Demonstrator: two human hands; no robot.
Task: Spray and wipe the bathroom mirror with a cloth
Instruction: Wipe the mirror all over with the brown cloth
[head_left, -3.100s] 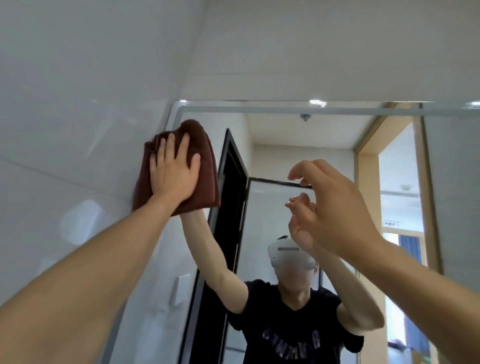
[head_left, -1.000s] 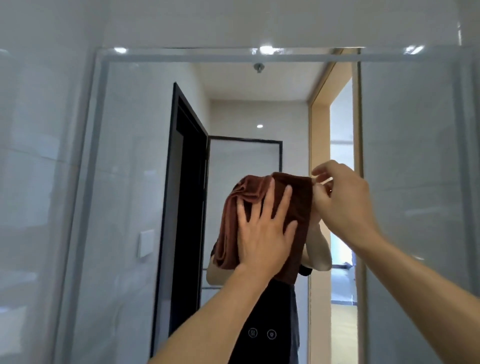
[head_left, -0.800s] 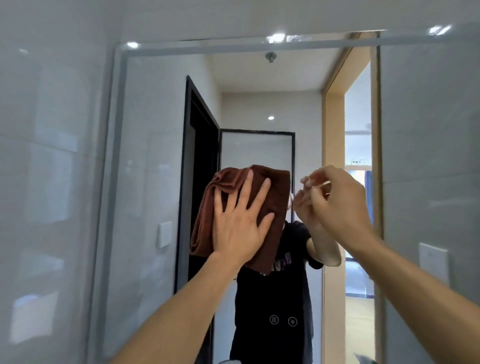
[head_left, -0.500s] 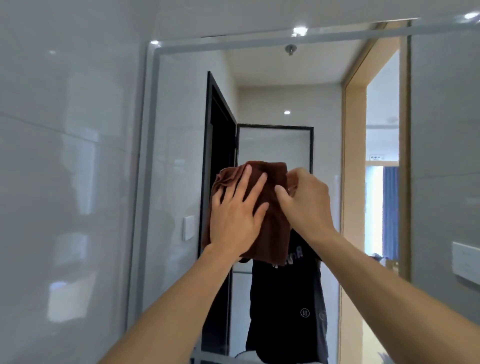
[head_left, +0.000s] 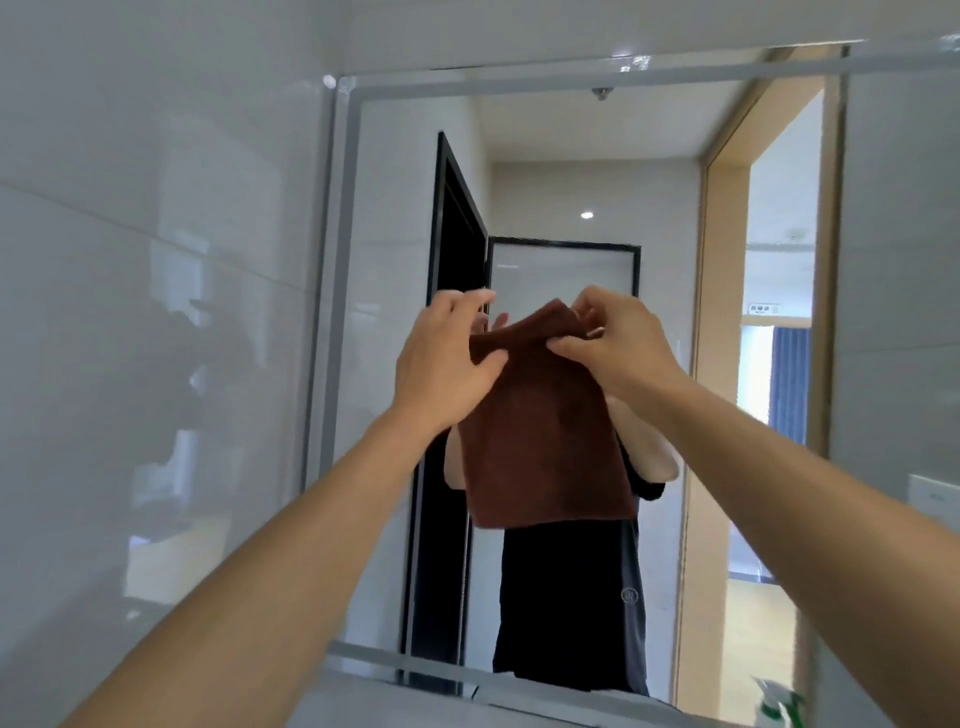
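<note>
A brown cloth (head_left: 540, 441) hangs in front of the wall mirror (head_left: 571, 171), held up by its top edge. My left hand (head_left: 447, 358) pinches the cloth's upper left corner between thumb and fingers. My right hand (head_left: 618, 343) pinches the upper right corner. The cloth droops flat below both hands, off the glass. The mirror has a frosted border and reflects a person in a black shirt, a dark door and a doorway. No spray bottle is clearly in view.
Glossy white tiles (head_left: 156, 312) cover the wall left of the mirror. A white wall switch (head_left: 930, 499) sits at the right edge. Something blurred, green and white (head_left: 779, 701), shows at the bottom right near the mirror's lower border.
My left hand was pressing the cloth flat against the mirror and sliding it. My right hand came in and took the cloth; now both hands hold it by the top, away from the glass.
</note>
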